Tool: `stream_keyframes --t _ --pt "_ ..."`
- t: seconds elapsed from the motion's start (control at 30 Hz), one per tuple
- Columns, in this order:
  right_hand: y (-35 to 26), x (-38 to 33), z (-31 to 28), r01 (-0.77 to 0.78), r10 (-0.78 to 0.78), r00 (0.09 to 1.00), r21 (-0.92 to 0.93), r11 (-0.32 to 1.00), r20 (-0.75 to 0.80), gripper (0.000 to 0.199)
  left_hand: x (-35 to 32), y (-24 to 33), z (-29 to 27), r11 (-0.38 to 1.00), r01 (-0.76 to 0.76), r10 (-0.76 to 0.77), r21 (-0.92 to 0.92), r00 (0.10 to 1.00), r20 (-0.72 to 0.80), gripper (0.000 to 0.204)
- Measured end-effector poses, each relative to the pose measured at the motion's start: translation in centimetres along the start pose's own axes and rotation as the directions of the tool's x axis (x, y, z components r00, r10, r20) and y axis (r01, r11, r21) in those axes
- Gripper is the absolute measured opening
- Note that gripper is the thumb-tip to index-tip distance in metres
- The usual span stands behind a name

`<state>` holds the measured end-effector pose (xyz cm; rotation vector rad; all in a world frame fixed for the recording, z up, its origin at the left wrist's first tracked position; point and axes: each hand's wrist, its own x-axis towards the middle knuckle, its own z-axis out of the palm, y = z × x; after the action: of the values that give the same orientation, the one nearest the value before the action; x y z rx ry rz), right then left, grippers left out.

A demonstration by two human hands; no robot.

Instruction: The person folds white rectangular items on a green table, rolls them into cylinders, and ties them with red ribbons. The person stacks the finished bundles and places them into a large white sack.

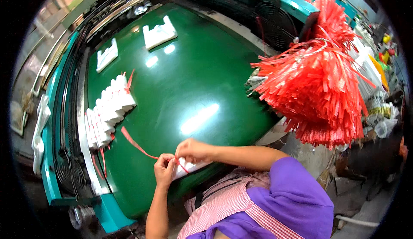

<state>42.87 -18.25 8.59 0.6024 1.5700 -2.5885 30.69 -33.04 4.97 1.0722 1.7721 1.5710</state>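
Observation:
Close to my body, at the near edge of the green belt (223,84), lies a white plastic bag bundle (193,169) with a red plastic strip (138,147) around it. My left hand (164,168) pinches the strip at the left end of the bundle. Right beside it, my right hand (194,150) is closed with its fingertips on the same strip. One long end of the strip trails away to the upper left over the belt. The exact spot between the fingertips is too small to make out.
A row of white bundles tied with red strips (109,108) lies at the belt's left. Two flat white bags (160,33) (107,56) rest farther back. At the right hangs a large bunch of red strips (314,84). A round fan guard (275,24) stands behind it.

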Motion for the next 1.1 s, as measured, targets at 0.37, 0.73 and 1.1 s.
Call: stream_keyframes --t 0.37,0.73,1.1 --pt "4.9 1.5 3.6 0.105 -0.089 0.993 -0.251 0.962 0.075 0.027 -5.2 -0.1 -3.3 0.662 -0.617 0.560 0.425 0.784 0.266 0.018" --pt "8.4 -1.0 7.2 0.494 -0.544 0.822 -0.691 0.528 0.171 0.017 -2.7 -2.8 -10.5 0.802 -0.040 0.092 0.596 0.994 -0.056 0.012" --pt "7.4 -4.3 4.6 -0.259 0.300 0.954 -0.507 0.822 0.001 0.014 -6.1 -1.5 -12.0 0.789 -0.207 -0.069 0.578 0.906 0.418 0.043"
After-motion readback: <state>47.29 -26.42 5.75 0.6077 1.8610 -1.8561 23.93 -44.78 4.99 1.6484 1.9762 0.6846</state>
